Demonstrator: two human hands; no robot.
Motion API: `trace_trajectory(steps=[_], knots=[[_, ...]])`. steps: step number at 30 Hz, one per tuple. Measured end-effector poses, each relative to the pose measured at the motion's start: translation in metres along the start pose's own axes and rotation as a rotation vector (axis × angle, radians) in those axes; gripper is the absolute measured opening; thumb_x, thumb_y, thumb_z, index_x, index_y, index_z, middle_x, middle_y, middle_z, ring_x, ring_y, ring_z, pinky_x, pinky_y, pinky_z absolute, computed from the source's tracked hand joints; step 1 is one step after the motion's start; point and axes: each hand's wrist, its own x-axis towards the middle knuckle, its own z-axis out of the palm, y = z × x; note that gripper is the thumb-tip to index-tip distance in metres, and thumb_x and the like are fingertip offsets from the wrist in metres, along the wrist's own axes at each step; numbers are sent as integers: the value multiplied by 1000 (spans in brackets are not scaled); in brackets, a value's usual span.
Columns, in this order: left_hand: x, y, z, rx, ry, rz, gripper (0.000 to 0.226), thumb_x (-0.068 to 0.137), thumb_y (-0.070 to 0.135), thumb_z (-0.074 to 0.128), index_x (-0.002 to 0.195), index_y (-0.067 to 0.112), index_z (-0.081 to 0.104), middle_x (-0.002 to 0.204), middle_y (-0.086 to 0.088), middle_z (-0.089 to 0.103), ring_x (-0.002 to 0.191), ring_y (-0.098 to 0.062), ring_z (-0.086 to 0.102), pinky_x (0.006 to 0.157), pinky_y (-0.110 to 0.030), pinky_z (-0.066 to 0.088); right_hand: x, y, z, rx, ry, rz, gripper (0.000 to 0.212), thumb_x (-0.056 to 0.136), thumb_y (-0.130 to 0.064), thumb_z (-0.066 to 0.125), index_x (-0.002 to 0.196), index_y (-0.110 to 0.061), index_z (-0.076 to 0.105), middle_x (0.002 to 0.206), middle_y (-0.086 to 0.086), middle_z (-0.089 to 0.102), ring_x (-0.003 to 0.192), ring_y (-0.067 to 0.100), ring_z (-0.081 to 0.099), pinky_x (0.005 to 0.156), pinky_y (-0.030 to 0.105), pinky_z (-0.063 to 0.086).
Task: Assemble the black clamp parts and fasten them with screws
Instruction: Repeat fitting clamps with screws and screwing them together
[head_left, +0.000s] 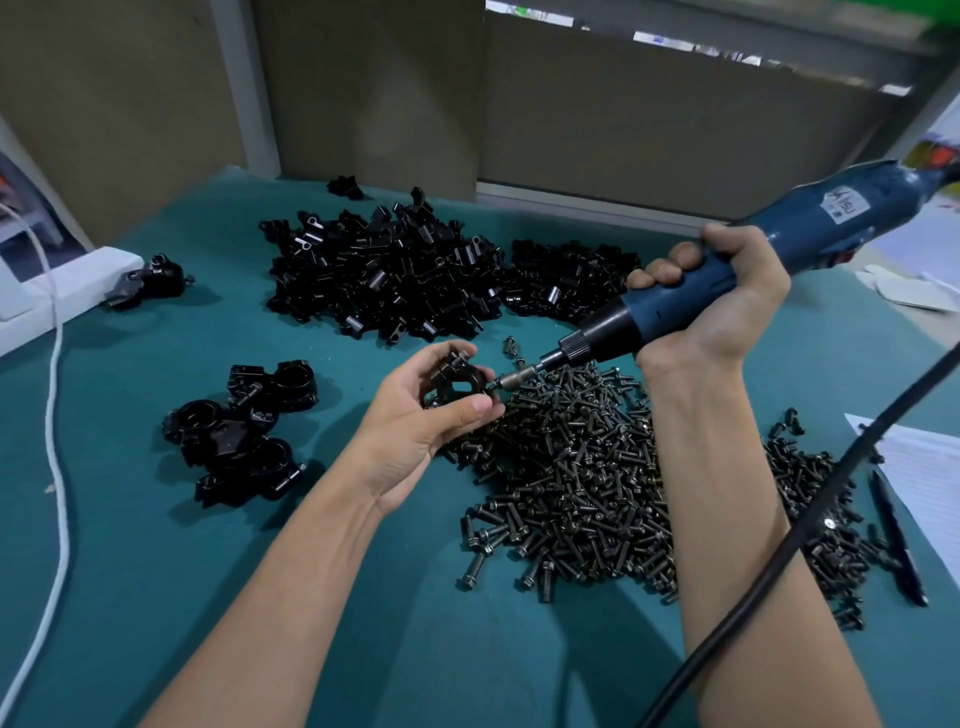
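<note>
**Driver bit at clamp, both hands gripping**

My left hand (415, 431) pinches the black clamp (460, 384) between thumb and curled fingers, held over the green table (156, 519). My right hand (711, 296) is wrapped tight round the blue electric screwdriver (779, 244), which comes in from 2 o'clock. Its bit (511, 378) sits at the clamp's right side. From the clamp: screw pile (582, 478) at 5 o'clock, loose black parts (395, 280) at 12, assembled clamps (239, 431) at 9.

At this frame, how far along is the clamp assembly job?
Done: a few assembled clamps lie grouped at left. In hand: the left hand holds a clamp while the right hand holds the blue electric screwdriver, bit at the clamp. Left: a large pile of loose clamp parts and a heap of screws.
</note>
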Motion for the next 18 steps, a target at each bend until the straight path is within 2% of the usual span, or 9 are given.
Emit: trace_trajectory(steps=[5,11,18], knots=[[-1,0,-2,20,-42,-14,49,65,-6,73,109,12,64,96,-5,74,93,-30,72,83,-33,59,-1,-1,1,12,-17,20,33,84,-8,50,51,-16,50,53,-2,44,44,12,39,48,23,39],[-2,-2,-3,46,-78,-34,49,65,-6,74,110,14,65,99,-5,74,95,-32,71,81,-31,59,0,-4,-1,0,-28,41,32,84,-9,49,53,-17,49,53,-3,43,43,11,39,47,23,38],[-3,-2,-3,60,-97,-45,50,65,-6,75,109,14,66,98,-4,75,95,-32,72,80,-31,59,0,-3,-1,-41,-64,47,19,82,-8,48,66,-16,43,53,-2,42,42,12,37,47,23,37]])
